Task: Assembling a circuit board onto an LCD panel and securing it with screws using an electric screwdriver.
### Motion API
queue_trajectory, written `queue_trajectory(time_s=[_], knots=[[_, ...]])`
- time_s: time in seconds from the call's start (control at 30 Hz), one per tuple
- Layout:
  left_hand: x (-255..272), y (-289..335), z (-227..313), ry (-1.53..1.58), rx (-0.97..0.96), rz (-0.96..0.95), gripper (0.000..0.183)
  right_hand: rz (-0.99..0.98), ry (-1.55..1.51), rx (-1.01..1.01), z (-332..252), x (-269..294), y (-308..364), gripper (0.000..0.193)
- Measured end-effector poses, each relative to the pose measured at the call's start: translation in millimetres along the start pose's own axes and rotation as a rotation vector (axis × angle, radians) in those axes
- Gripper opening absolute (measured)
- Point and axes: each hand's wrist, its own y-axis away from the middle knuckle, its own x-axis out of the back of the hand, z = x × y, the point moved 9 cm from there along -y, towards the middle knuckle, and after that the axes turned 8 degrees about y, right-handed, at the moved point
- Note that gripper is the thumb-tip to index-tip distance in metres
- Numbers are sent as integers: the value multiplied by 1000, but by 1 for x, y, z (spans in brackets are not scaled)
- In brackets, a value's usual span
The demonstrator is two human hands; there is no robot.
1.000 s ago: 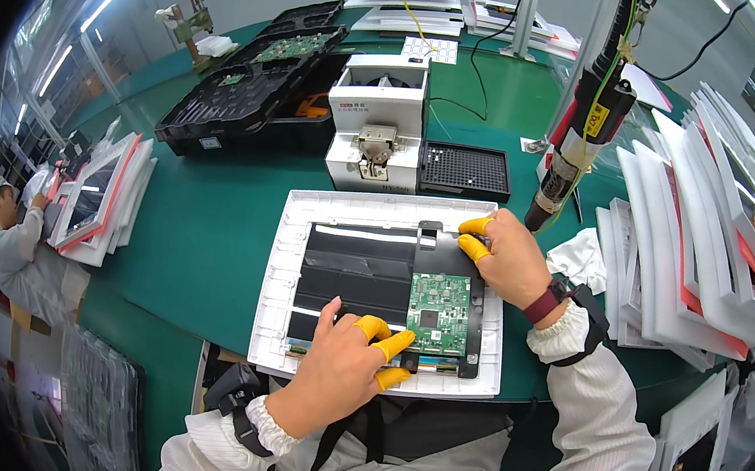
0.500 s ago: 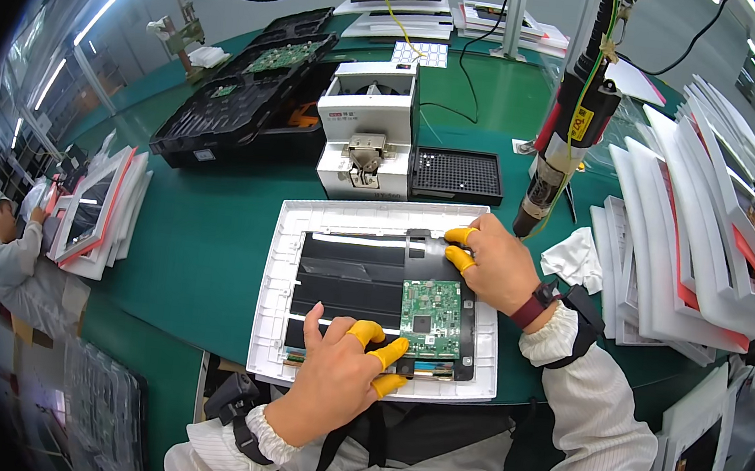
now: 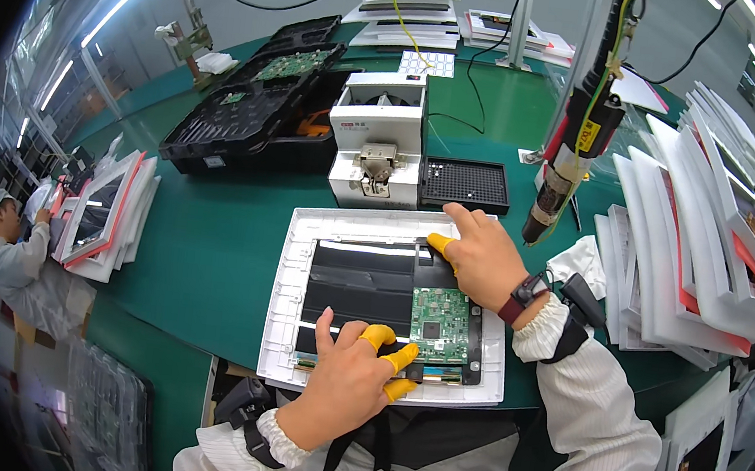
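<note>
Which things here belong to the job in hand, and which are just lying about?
Seemingly in the job:
white frame
black panel
green circuit board, at the left hand
hanging power tool, probably

Lying about:
crumpled white cloth
open black case
stacked panels at right

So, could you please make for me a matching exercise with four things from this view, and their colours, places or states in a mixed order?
Things:
1. left hand
2. circuit board
3. electric screwdriver
4. crumpled cloth

Descriptions:
A. white, lying on the green table
B. tip pointing down
C. wearing yellow finger covers
D. green, inside the white frame

Right pairs: 1-C, 2-D, 3-B, 4-A
</note>
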Motion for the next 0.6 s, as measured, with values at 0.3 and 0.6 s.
queue_trajectory(time_s=[0.3, 0.6], knots=[[2, -3, 0, 2, 7, 30, 33, -175, 10, 13, 0, -13, 2, 19], [10, -4, 8, -28, 33, 85, 35, -79, -71, -28, 7, -13, 10, 20]])
